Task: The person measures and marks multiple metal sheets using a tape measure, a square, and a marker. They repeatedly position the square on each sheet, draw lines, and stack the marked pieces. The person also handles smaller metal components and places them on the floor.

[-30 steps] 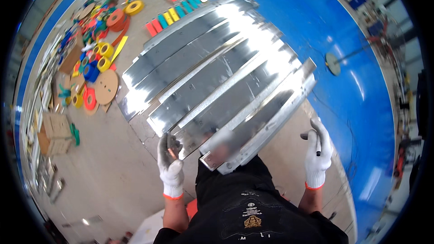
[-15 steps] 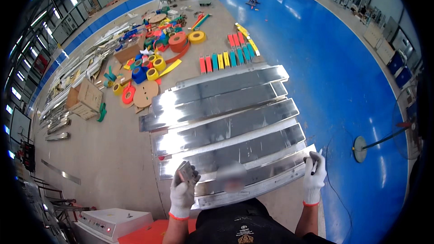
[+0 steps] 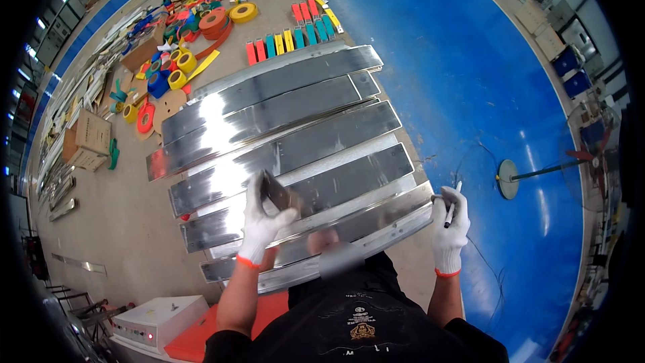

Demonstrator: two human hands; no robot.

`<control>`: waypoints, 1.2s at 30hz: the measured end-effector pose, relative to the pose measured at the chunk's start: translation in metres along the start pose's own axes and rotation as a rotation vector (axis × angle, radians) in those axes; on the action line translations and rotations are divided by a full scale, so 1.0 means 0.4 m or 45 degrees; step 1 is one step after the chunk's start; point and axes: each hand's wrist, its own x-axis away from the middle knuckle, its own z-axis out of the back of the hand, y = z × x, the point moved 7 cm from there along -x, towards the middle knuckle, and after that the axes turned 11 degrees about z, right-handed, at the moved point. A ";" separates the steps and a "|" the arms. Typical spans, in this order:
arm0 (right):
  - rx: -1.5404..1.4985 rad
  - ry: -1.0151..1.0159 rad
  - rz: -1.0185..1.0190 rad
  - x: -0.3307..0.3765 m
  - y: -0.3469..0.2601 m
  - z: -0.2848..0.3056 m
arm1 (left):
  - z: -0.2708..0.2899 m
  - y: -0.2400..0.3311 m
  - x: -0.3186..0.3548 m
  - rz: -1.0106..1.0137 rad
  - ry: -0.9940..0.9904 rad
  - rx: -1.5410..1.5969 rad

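Several long shiny metal strips [image 3: 282, 128] lie side by side in front of me, reflecting the ceiling. My left hand [image 3: 261, 218], in a white glove with an orange cuff, rests over the near strips and holds a small dark flat object [image 3: 275, 193]. My right hand [image 3: 450, 228], gloved the same way, grips a pen-like marker [image 3: 451, 206] at the right end of the nearest strip [image 3: 376, 228]. My dark shirt fills the lower edge.
Beyond the strips lie coloured blocks [image 3: 289, 40], rolls of coloured tape [image 3: 181, 60], cardboard boxes [image 3: 87, 138] and metal rails on the beige floor. A blue floor [image 3: 470, 60] with a stand's round base [image 3: 507, 178] spreads to the right. A white box [image 3: 158, 319] sits lower left.
My view has tilted so the strips sit more centred. My left hand has moved up onto the strips with the dark object; my right hand stays at the right end.
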 end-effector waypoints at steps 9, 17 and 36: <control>-0.153 -0.274 0.034 -0.368 0.360 -0.089 | -0.382 0.168 -0.535 -0.259 0.183 -1.053; -0.271 -0.399 0.043 -0.502 0.463 -0.195 | -0.575 0.197 -0.773 -0.395 -0.172 -1.388; -0.418 -0.466 0.049 -0.533 0.361 -0.689 | -0.532 0.140 -0.754 -0.603 -0.270 -1.248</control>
